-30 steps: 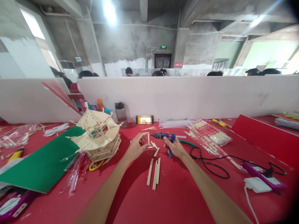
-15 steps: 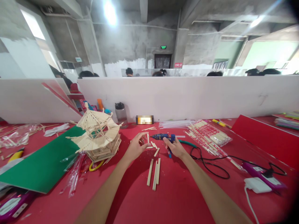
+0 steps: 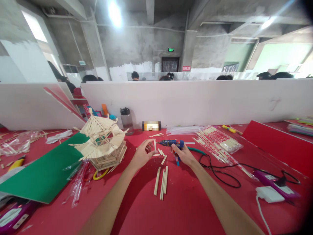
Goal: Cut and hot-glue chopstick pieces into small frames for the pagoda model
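My right hand [image 3: 183,154] is wrapped round the handle of a blue hot glue gun [image 3: 168,143], its nozzle pointing left. A clear glue stick [image 3: 189,143] pokes out of the gun's back end. In my left hand [image 3: 144,152] a short pale wooden stick [image 3: 155,145] stands upright between the fingertips, close to the nozzle; whether they touch is too small to tell. Below the hands lie several short stick pieces [image 3: 164,159] and longer wooden sticks [image 3: 162,182] on the red table. A wooden-stick pavilion model [image 3: 104,143] stands to the left of my left hand.
A green board [image 3: 46,173] lies at left, under the model's side. Behind are a water bottle [image 3: 126,121], a phone-like screen [image 3: 151,126] and clear glue sticks [image 3: 184,130]. At right, packs of sticks [image 3: 220,142], a black cable [image 3: 220,178] and a purple power strip [image 3: 277,186].
My right hand's grip on the glue gun has shifted slightly, and the gun has tilted a little. My left hand and the stick stay in place.
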Demonstrator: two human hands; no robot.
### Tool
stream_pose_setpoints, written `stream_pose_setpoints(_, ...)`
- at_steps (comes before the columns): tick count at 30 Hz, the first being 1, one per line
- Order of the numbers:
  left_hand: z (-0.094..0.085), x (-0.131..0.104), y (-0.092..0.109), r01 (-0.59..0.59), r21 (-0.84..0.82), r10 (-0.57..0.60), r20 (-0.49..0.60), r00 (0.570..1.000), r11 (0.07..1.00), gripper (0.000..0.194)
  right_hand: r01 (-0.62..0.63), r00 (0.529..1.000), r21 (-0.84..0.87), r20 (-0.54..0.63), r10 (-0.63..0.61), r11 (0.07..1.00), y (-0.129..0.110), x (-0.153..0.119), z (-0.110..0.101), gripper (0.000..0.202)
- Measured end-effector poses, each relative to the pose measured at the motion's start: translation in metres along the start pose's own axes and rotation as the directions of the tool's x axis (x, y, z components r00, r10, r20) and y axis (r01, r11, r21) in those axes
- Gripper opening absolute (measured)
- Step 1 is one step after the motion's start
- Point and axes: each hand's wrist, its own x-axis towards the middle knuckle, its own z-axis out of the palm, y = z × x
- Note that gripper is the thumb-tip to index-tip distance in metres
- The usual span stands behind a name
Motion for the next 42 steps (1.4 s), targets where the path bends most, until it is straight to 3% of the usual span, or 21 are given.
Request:
stream_pose_setpoints(15,-0.003,-0.001,0.005,0.023,0.044,-0.023,-0.004,1.000,0.999,0.053,-0.010,1.000,-0.067,0.029,0.012,0.998,0.001,0.000,-0.001,0.051)
stream_pose_setpoints(42,-0.002,0.003,-0.007,0.016,-0.069,-0.015,0.016,1.000,0.997,0.052,0.032,0.999,-0.070,-0.034,-0.035,0.997,-0.005,-0.001,0.001,0.053)
